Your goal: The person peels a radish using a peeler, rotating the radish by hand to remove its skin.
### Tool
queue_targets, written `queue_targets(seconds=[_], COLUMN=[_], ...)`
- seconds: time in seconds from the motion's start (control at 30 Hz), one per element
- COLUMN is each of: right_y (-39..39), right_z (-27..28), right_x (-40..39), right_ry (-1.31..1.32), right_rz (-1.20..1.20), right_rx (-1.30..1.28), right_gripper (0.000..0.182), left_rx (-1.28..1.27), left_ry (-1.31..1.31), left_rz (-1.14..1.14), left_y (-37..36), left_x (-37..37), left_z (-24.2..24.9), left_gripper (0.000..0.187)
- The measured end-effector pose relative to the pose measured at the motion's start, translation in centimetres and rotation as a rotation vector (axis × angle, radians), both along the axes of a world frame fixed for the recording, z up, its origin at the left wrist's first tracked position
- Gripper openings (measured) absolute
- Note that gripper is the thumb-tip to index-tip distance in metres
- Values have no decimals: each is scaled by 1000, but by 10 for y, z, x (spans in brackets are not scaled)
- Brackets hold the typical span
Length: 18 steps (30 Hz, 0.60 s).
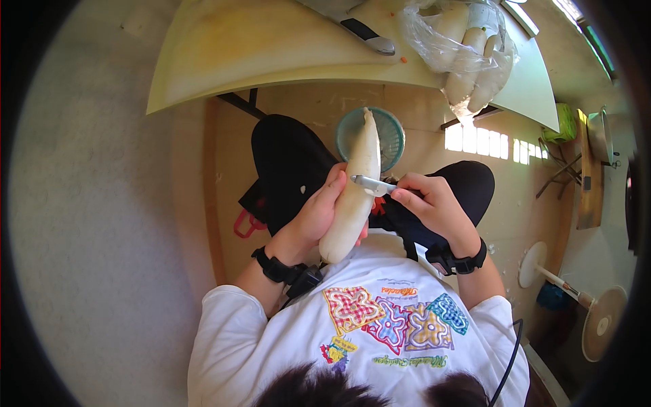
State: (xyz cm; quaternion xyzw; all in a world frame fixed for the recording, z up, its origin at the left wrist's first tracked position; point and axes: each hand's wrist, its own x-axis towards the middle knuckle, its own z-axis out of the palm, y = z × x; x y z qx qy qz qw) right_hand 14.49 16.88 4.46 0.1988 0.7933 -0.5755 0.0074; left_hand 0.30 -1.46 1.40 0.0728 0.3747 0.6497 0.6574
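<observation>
A long white daikon radish (pixel 354 210) lies tilted in my left hand (pixel 324 205), its thin tip pointing away from me. The fingers wrap round it from the left and below. My right hand (pixel 428 203) grips the handle of a peeler (pixel 374 185). The peeler's head rests across the middle of the daikon, with a pale bit of peel at the blade. Below the daikon's tip, a teal plastic basket (pixel 393 132) stands on the floor between my knees.
Ahead is a table (pixel 271 51). On it lie a knife with a black-and-grey handle (pixel 366 35) and a clear plastic bag (pixel 430 41) of more daikon near the right end. A standing fan (pixel 603 322) is at right. A pink-handled bag (pixel 247 222) sits left of my leg.
</observation>
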Motion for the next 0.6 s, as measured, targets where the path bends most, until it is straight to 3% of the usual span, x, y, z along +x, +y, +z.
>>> queue_targets(seconds=[0.2,0.37,0.5,0.6], right_y=[0,-4,-7,-7], right_z=[0,12,9,7], right_x=[1,-1,-1,1], right_ry=[3,-7,47,79], right_rz=[-4,13,55,91], right_rx=[28,79,258,323], right_gripper=[24,24,25,21], left_rx=[11,54,15,5], left_ry=[58,221,204,208], left_rz=[-25,-26,-34,-6], left_y=[1,2,3,5], left_x=[-7,-9,-8,-8], left_z=[3,6,3,9], left_gripper=[51,88,91,82])
